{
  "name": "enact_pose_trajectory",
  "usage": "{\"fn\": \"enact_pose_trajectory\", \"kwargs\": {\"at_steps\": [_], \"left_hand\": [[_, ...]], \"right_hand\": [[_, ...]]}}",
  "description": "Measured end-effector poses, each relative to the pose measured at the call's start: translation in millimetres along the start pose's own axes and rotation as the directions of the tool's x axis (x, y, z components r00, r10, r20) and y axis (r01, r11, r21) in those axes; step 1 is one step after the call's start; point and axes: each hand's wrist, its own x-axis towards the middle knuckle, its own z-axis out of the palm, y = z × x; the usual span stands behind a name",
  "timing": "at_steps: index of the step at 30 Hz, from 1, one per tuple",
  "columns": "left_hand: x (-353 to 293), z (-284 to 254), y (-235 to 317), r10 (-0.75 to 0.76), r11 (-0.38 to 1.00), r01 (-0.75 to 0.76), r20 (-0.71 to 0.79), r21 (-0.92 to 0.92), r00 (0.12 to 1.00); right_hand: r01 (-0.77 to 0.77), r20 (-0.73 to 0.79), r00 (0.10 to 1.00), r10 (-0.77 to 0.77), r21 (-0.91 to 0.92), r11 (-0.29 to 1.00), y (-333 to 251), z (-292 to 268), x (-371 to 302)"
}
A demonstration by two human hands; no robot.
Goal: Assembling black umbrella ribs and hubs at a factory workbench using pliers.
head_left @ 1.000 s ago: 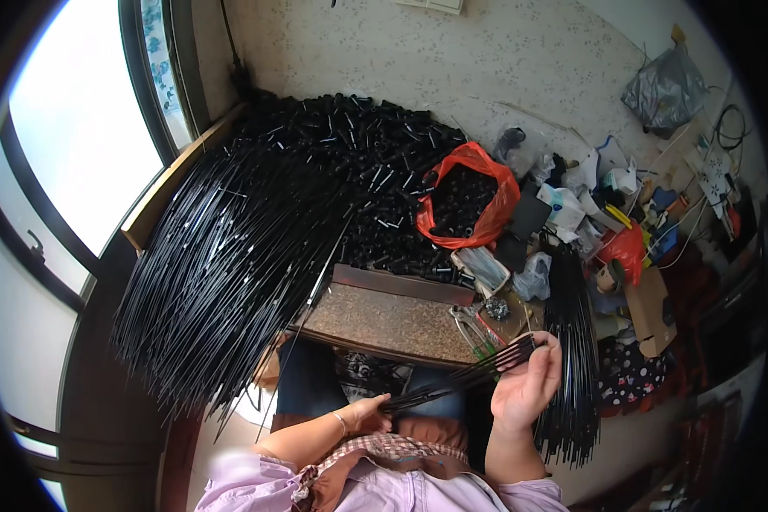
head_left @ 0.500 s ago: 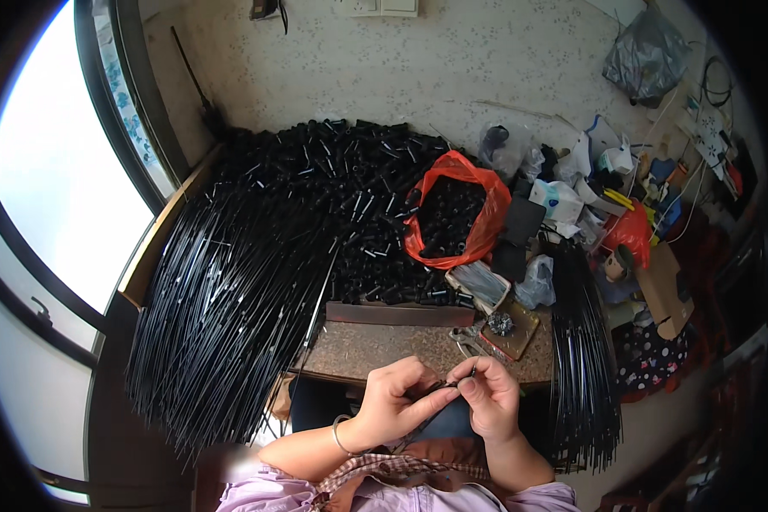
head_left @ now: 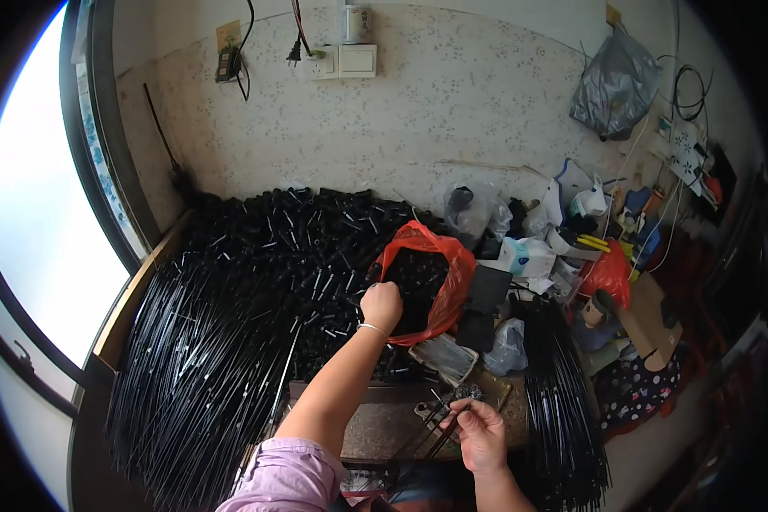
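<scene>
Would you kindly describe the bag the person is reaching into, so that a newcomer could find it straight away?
Start at the big heap of short black tubes under the speckled wall. At its right edge sits an open red plastic bag full of black pieces, with the left hand at its mouth. It is the only open red bag beside the heap.

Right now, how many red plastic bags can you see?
2. One red bag sits open in the middle, full of small black pieces, with the left hand at its mouth. The other red bag lies right, among clutter. More may be hidden.
</scene>
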Motion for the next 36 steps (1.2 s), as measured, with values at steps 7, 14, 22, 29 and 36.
{"fn": "enact_pose_trajectory", "kwargs": {"at_steps": [7,14,22,29,36], "left_hand": [[1,-5,-4,0.091,0.984,-0.09,0.001,-0.152,0.996],[-98,-75,3,0.111,0.207,0.014,0.038,-0.978,0.993],[-221,-166,-6,0.412,-0.509,0.419,0.214,-0.752,0.886],[-257,-209,-15,0.44,-0.533,0.417,0.18,-0.737,0.88],[-266,-205,-30,0.507,-0.484,0.34,0.058,-0.806,0.86]], "right_hand": [[-0.019,0.033,0.999,0.019,0.003,1.0,-4,-5,-4],[0.036,0.041,0.998,-0.037,0.022,0.999,-3,5,-16],[-0.014,0.254,0.967,0.019,-0.022,1.0,4,73,-59],[-0.076,0.347,0.936,0.056,0.045,0.996,2,84,-77],[-0.149,0.398,0.91,0.116,0.054,0.987,3,91,-90]]}}
